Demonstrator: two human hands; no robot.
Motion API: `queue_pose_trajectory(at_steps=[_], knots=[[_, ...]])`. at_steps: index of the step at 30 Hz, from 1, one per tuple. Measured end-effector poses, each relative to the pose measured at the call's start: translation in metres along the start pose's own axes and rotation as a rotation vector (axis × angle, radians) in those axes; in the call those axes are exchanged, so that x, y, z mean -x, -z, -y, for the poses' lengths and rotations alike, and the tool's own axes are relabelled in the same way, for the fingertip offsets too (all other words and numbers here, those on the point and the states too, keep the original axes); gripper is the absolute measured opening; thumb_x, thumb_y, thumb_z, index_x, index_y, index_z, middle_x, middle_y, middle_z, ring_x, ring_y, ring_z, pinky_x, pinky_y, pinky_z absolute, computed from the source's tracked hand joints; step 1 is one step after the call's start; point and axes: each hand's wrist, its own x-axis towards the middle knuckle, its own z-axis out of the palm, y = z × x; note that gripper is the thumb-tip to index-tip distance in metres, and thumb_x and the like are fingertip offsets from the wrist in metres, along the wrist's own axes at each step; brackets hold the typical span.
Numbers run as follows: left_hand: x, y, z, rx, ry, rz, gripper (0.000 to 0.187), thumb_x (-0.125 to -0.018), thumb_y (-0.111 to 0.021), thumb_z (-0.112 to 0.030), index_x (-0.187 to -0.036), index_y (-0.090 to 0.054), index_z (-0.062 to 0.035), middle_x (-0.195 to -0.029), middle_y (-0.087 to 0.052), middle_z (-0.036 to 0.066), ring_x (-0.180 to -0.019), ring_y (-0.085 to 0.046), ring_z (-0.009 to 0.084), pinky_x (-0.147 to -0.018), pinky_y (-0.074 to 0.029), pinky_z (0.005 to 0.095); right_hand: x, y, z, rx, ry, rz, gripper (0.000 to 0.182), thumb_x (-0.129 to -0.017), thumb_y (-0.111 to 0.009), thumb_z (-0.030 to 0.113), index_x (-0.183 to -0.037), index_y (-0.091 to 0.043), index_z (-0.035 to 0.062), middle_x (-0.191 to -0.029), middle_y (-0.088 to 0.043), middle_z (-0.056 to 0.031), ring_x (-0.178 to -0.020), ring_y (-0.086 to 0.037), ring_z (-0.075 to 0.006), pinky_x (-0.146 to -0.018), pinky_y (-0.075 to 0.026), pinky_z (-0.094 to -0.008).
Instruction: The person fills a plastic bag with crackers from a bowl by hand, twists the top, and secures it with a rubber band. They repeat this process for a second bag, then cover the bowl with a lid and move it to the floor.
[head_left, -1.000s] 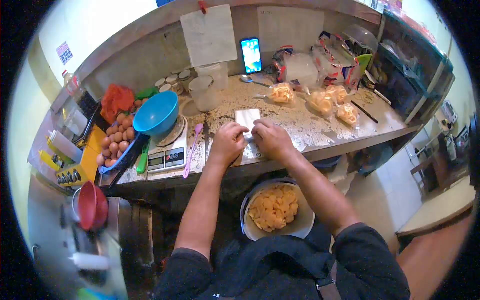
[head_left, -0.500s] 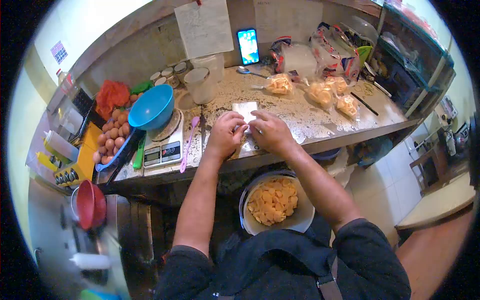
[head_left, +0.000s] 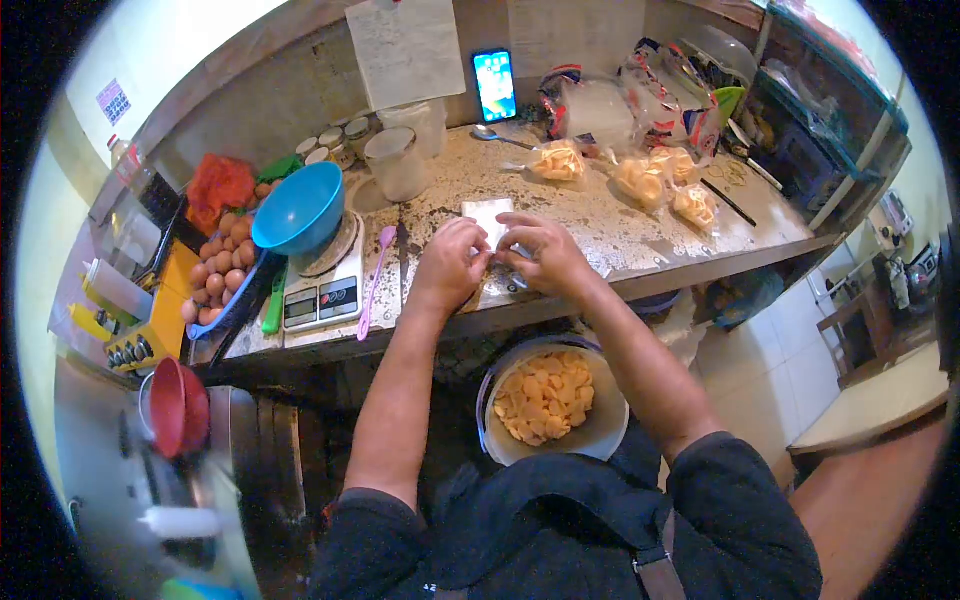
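At the counter's front edge, my left hand [head_left: 453, 262] and my right hand [head_left: 541, 256] are side by side with fingers pinched. Between them something thin and clear seems held, too small to make out. A small white stack [head_left: 489, 214] lies on the counter just beyond the fingertips. Below the counter, under my forearms, a white bucket [head_left: 611, 420] holds orange-yellow slices [head_left: 545, 395]. Filled clear bags [head_left: 558, 161] of similar slices lie behind and to the right of my hands.
Left on the counter [head_left: 440, 200]: a scale [head_left: 322, 302] with a blue bowl [head_left: 300, 212], a pink spoon [head_left: 376, 285], a green-handled tool [head_left: 275, 300] and eggs [head_left: 222, 265]. Toward the back stand a plastic tub [head_left: 397, 165] and a lit phone [head_left: 494, 86].
The view has shifted slightly. My right hand's fingers have moved a little beside the white stack; both hands stay close together at the counter edge.
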Motion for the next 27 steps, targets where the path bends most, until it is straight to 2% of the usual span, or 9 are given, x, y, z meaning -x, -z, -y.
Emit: queue_pose_trajectory(at_steps=[5, 9, 14, 20, 25, 27], knots=[[0.001, -0.001, 0.004, -0.024, -0.045, -0.032, 0.013, -0.069, -0.066, -0.001, -0.082, -0.066, -0.004, -0.092, -0.065, 0.012, -0.096, -0.06, 0.0302, -0.089, -0.048, 0.0402, -0.002, 0.003, -0.006, -0.223, 0.012, 0.094, 0.01, -0.079, -0.071, 0.016, -0.085, -0.07, 0.0078, -0.122, -0.061, -0.0173, -0.112, -0.059, -0.0302, -0.096, -0.046, -0.0375], [0.0, 0.0, -0.002, -0.057, -0.052, -0.058, 0.014, -0.069, -0.065, 0.0, -0.083, -0.066, -0.0044, -0.091, -0.065, 0.011, -0.096, -0.06, 0.0303, -0.089, -0.048, 0.0403, 0.0, 0.002, 0.001, -0.128, -0.011, 0.041, 0.011, -0.08, -0.07, 0.015, -0.085, -0.069, 0.0049, -0.121, -0.062, -0.0179, -0.11, -0.061, -0.0304, -0.095, -0.047, -0.0364], [-0.002, -0.002, 0.002, -0.104, -0.202, -0.069, 0.016, -0.069, -0.065, 0.0, -0.085, -0.066, -0.0041, -0.09, -0.065, 0.01, -0.095, -0.06, 0.0304, -0.088, -0.049, 0.0402, 0.003, 0.002, 0.006, 0.038, -0.037, 0.01, 0.01, -0.08, -0.07, 0.014, -0.083, -0.069, 0.0045, -0.119, -0.063, -0.0167, -0.11, -0.061, -0.0293, -0.094, -0.047, -0.0349], [0.0, 0.0, 0.006, -0.147, -0.104, -0.016, 0.012, -0.07, -0.069, -0.003, -0.081, -0.066, -0.0036, -0.091, -0.066, 0.01, -0.098, -0.06, 0.03, -0.091, -0.048, 0.0394, -0.002, 0.01, 0.01, 0.023, -0.055, 0.091, 0.011, -0.079, -0.073, 0.013, -0.084, -0.069, 0.0041, -0.117, -0.064, -0.015, -0.109, -0.062, -0.0267, -0.092, -0.048, -0.0337], [-0.001, -0.002, -0.002, -0.033, -0.169, -0.07, 0.011, -0.068, -0.071, -0.004, -0.078, -0.064, -0.0034, -0.092, -0.067, 0.01, -0.099, -0.06, 0.0296, -0.091, -0.048, 0.0397, 0.0, 0.005, -0.004, -0.26, -0.22, 0.017, 0.012, -0.079, -0.074, 0.015, -0.084, -0.071, 0.0045, -0.117, -0.064, -0.0156, -0.11, -0.06, -0.0236, -0.092, -0.047, -0.0332], [-0.002, -0.005, 0.002, -0.031, -0.192, -0.065, 0.012, -0.068, -0.072, -0.005, -0.077, -0.064, -0.0032, -0.092, -0.067, 0.01, -0.099, -0.06, 0.0294, -0.091, -0.047, 0.04, 0.0, 0.006, -0.008, -0.247, -0.216, 0.044, 0.012, -0.079, -0.074, 0.015, -0.085, -0.071, 0.0049, -0.119, -0.063, -0.0154, -0.112, -0.059, -0.0233, -0.092, -0.047, -0.033]])
